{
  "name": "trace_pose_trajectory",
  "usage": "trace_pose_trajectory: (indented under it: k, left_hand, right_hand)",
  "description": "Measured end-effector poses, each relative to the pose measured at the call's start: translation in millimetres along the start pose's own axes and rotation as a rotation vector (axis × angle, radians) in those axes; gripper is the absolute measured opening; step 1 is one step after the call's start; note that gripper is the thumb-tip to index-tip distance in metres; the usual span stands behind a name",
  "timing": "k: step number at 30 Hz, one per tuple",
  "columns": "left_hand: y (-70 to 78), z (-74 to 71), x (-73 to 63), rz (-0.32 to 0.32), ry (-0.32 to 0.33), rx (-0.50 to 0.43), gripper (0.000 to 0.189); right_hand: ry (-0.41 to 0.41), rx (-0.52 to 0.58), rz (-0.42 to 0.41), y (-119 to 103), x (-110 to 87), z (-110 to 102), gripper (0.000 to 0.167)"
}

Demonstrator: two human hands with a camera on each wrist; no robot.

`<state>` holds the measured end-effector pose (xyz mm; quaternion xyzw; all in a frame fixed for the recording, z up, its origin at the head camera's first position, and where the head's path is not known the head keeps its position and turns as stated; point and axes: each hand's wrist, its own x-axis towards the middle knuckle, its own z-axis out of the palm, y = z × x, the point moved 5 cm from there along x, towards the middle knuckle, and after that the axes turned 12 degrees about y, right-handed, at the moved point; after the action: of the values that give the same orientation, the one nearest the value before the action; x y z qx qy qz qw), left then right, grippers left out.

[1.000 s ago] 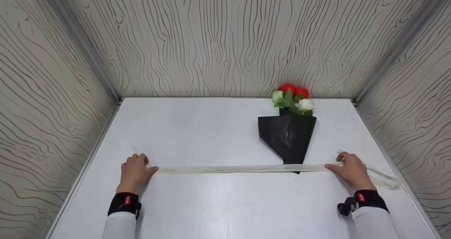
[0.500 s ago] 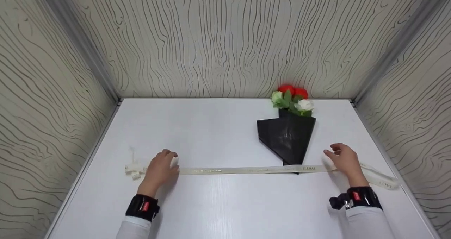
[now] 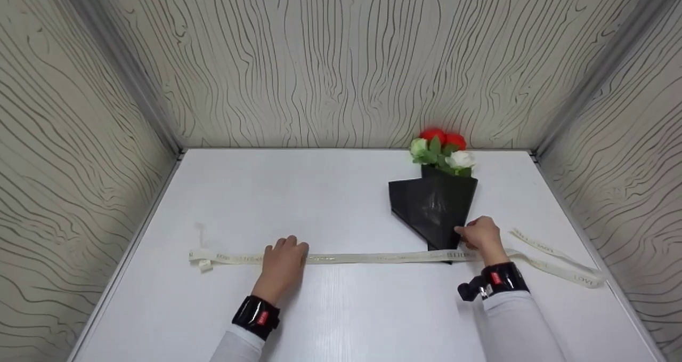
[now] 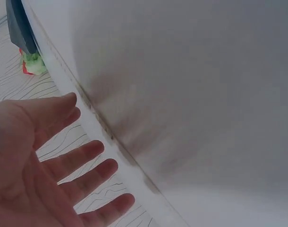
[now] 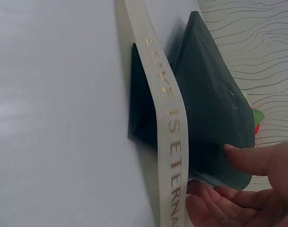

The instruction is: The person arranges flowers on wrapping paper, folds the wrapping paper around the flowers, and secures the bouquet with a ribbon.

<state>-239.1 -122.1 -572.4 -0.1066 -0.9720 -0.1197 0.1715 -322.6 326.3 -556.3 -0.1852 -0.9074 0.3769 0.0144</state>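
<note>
A cream ribbon (image 3: 362,258) printed with gold lettering stretches left to right across the white table. In the right wrist view, the ribbon (image 5: 171,118) crosses over the narrow lower end of a flower bouquet (image 3: 434,207) in black wrapping, which lies at the right with its flowers toward the back wall. My right hand (image 3: 482,238) pinches the lower right edge of the wrapping, thumb on top and fingers at its underside. My left hand (image 3: 285,263) is over the ribbon, left of the middle; in the left wrist view its fingers (image 4: 80,156) are spread and hold nothing.
The ribbon's left end (image 3: 205,260) is bunched, with a thin pale strand beside it. Its right end (image 3: 581,276) loops back near the table's right edge. Wood-grain patterned panels (image 3: 330,63) enclose the table (image 3: 298,196) at the back and sides.
Both hands let go of the ribbon and moved inward. My left hand slid right above it; my right hand went left and took hold of the bouquet's wrapping.
</note>
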Motion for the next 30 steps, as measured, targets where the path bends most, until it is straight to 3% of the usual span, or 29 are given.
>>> trace_pose_trajectory:
  k: [3, 6, 17, 30]
  left_hand:
    - [-0.3, 2.1, -0.9, -0.023, -0.023, -0.001, 0.011]
    - [0.1, 2.3, -0.2, -0.022, -0.03, -0.007, 0.011]
    - [-0.7, 1.9, -2.1, -0.066, -0.08, -0.027, 0.021]
    - [0.0, 0.9, -0.8, -0.073, -0.074, -0.021, 0.023]
  right_hand:
    - [0.012, 0.019, 0.049, -1, 2.9, 7, 0.029]
    - [0.007, 0.038, 0.095, -1, 4.4, 14, 0.034]
    - [0.031, -0.135, 0.117, -12, -4.0, 24, 0.073]
    - [0.043, -0.066, 0.099, -17, -1.4, 30, 0.063]
